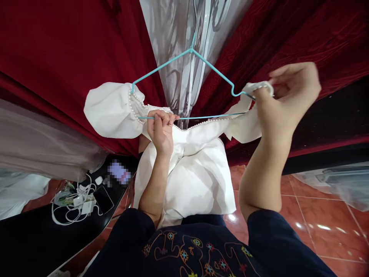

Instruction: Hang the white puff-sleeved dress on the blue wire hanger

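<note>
A white dress [198, 173] with pearl beading along its neckline hangs in front of me on a turquoise wire hanger [163, 68]. The puffed sleeve [108, 109] on the left sits over that end of the hanger. My left hand [162, 129] is closed around the hanger's lower bar, close to the beaded neckline. At the other end, my right hand [291, 94] pinches the beaded shoulder edge of the dress by the hanger's right tip. Its fingers are slightly blurred, and the fabric partly covers that tip.
Dark red curtains [86, 46] hang on both sides, with clear plastic covers [187, 30] between them. At lower left, a black table [29, 238] holds a phone [103, 200], tangled white cables [67, 219] and a blurred-out item. Red tiles [323, 231] cover the floor.
</note>
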The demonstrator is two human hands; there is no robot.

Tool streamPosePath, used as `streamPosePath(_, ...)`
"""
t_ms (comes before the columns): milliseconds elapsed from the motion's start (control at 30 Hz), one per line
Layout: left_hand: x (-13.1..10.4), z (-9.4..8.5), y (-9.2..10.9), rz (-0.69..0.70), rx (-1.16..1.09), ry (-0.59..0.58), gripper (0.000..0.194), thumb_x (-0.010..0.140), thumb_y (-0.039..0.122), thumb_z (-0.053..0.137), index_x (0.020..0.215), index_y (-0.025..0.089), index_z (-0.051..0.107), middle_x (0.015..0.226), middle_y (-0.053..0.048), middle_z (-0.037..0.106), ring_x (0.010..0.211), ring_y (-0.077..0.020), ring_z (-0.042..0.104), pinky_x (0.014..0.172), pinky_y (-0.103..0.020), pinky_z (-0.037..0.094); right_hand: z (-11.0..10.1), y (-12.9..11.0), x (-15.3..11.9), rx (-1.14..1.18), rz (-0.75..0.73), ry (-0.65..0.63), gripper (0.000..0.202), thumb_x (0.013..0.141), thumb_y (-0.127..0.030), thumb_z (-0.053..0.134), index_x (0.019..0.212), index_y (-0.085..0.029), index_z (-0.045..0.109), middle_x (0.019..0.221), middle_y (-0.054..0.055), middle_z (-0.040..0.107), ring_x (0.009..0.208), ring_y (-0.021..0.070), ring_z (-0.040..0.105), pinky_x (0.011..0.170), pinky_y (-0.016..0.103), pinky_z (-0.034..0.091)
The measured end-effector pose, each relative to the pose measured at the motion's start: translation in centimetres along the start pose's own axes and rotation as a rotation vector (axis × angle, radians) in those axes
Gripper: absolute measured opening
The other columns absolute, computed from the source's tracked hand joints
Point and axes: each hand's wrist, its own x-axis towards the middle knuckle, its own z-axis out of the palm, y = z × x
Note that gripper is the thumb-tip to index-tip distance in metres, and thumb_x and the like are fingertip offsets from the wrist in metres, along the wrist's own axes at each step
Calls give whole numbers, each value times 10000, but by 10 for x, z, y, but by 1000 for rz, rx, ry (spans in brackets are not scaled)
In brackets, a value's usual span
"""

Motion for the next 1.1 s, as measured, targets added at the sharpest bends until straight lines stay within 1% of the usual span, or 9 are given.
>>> streamPosePath(67,1,-1,1,-3,1,6,373,1023,476,668,822,221,484,676,62,324,629,-107,457,807,-302,550,9,-13,-3,11,-1,-55,303,704,40,656,942,-144,622,847,-13,604,713,56,561,597,203,381)
streamPosePath(167,2,-2,1,4,-7,-22,364,1021,469,673,827,220,492,679,61,333,635,-107,468,808,-304,551,15,-18,-11,31,-1,3,222,749,-26,685,923,-149,625,836,-22,615,688,41,546,620,208,409)
streamPosePath(333,-2,-3,-4,65,-17,-62,353,1007,494,688,855,220,524,685,61,345,649,-107,476,819,-308,561,0,-12,-10,-13,75,-32,212,714,-17,694,869,-150,637,800,-22,638,672,43,545,605,209,388)
streamPosePath(467,-4,-1,-6,66,-3,-67,370,998,526,689,860,227,520,693,60,346,653,-110,472,822,-314,565,-9,-20,-4,-43,209,-116,200,701,20,663,820,-140,648,787,-9,647,682,40,580,614,234,417)
streamPosePath(667,-5,1,-5,47,72,-4,420,996,587,656,846,239,476,685,60,315,645,-121,458,838,-340,571,22,-39,-5,33,162,-175,202,758,-52,738,872,-161,612,824,15,633,699,47,558,594,239,394)
streamPosePath(833,-1,-3,-5,34,45,-54,412,980,574,689,845,239,492,697,58,335,658,-120,476,859,-344,570,33,-74,-31,254,55,-255,207,878,-253,783,1007,-177,640,802,-16,541,704,65,509,583,237,351)
streamPosePath(900,1,-5,-5,31,49,-59,406,984,572,684,845,239,497,705,56,346,667,-120,487,874,-350,573,35,-80,-47,266,113,-387,231,936,-342,746,1088,-197,651,767,-27,535,650,69,481,561,245,332)
streamPosePath(1033,-1,-5,-6,20,21,-76,382,992,552,683,854,236,520,716,56,373,680,-113,512,913,-357,579,51,-64,-88,222,322,-736,332,959,-511,711,1119,-230,639,654,-58,543,548,79,452,543,266,333)
streamPosePath(1100,-5,-7,-7,-13,13,-90,372,987,547,693,863,232,539,712,59,401,695,-111,548,948,-360,580,62,-51,-109,286,393,-658,326,992,-558,642,1047,-239,600,630,-62,504,541,86,436,540,273,324)
